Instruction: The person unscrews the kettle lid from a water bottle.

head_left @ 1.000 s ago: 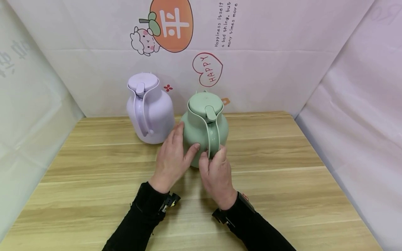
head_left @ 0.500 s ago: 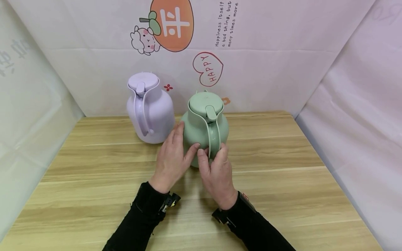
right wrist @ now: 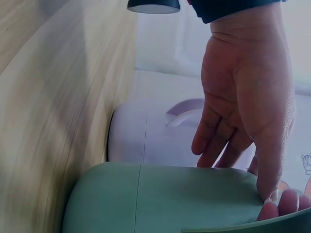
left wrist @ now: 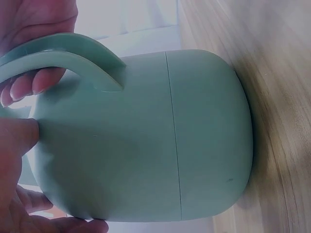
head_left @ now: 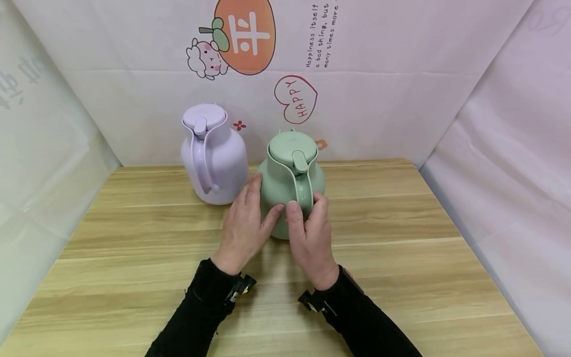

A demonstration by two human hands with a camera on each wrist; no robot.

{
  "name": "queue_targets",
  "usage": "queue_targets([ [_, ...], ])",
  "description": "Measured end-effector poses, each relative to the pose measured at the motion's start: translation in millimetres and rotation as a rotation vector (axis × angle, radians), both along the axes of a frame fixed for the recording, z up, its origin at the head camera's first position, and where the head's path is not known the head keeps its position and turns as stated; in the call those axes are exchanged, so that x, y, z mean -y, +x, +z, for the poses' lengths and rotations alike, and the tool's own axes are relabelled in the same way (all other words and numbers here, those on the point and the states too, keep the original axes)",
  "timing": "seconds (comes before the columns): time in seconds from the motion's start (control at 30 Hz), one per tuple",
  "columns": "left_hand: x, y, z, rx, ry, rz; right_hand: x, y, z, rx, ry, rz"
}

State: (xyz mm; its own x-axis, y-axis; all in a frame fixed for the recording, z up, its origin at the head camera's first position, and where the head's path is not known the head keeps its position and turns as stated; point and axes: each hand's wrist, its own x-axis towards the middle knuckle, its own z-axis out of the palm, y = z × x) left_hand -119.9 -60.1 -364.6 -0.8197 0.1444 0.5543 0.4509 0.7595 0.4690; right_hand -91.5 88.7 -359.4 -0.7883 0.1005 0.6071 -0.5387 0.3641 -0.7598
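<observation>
A pale green thermos jug with a flat lid stands upright on the wooden table, its handle facing me. My left hand rests against its left side, fingers fairly straight and thumb laid on the front of the body. Fingers of my right hand curl through the handle, with the thumb along its left side. Behind the left fingertips stands a lilac thermos jug of the same shape. In the left wrist view the green jug's rounded base meets the tabletop.
Both jugs stand toward the back of the wood-grain table. A white cloth backdrop with printed drawings rises right behind them. White cloth also hangs at the left and right sides. Black wrist cameras sit below both hands.
My right hand has slid up the green jug's handle from its lower end, thumb now higher. The left hand and both jugs have stayed in place.
</observation>
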Motion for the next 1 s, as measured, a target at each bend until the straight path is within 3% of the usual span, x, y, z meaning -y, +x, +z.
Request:
queue_targets([
  [0.2,0,-1.2,0.9,0.014,0.000,-0.010,0,-0.5,0.1,0.046,-0.043,0.062],
  [0.43,0,-1.2,4.0,0.028,-0.007,-0.013,-1,-2.0,-0.5,0.021,-0.051,0.076],
  [0.67,4,-4.5,9.5,-0.028,-0.002,-0.044,-2,-2.9,-1.8,0.020,-0.047,0.070],
  [0.83,8,-8.2,20.4,-0.076,0.014,-0.079,-1,-3.7,-0.8,0.010,-0.036,0.063],
  [1.0,10,-15.3,39.2,-0.125,0.050,-0.121,-1,-5.1,-1.1,-0.003,-0.027,0.055],
])
